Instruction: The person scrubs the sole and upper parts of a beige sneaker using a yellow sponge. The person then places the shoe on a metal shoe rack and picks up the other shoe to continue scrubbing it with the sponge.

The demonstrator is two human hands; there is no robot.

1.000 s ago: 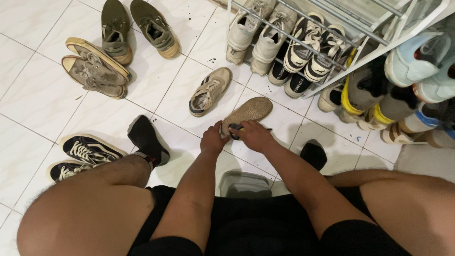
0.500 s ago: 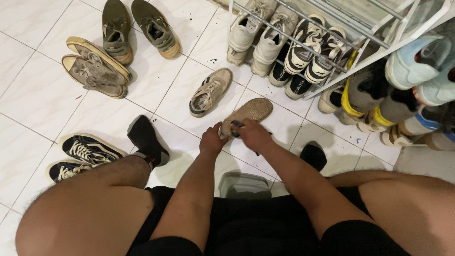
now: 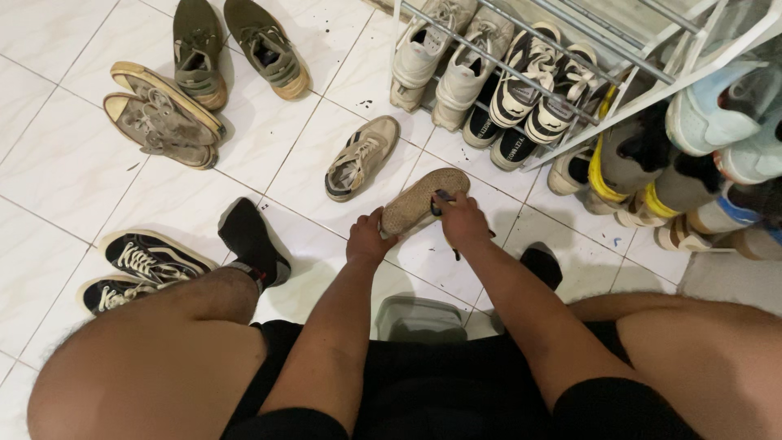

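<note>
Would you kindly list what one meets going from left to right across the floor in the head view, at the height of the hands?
Black sneakers → black sock → left hand → upturned tan shoe → right hand holding a dark brush → shoe rack.

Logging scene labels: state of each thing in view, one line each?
left hand: grips the heel end of the upturned shoe
right hand: holds a dark brush against the shoe
upturned shoe: sole up, tilted
tan sneaker: upright on the floor, laced
shoe rack: loaded with pairs
grey bin: between the knees, contents hidden
</note>
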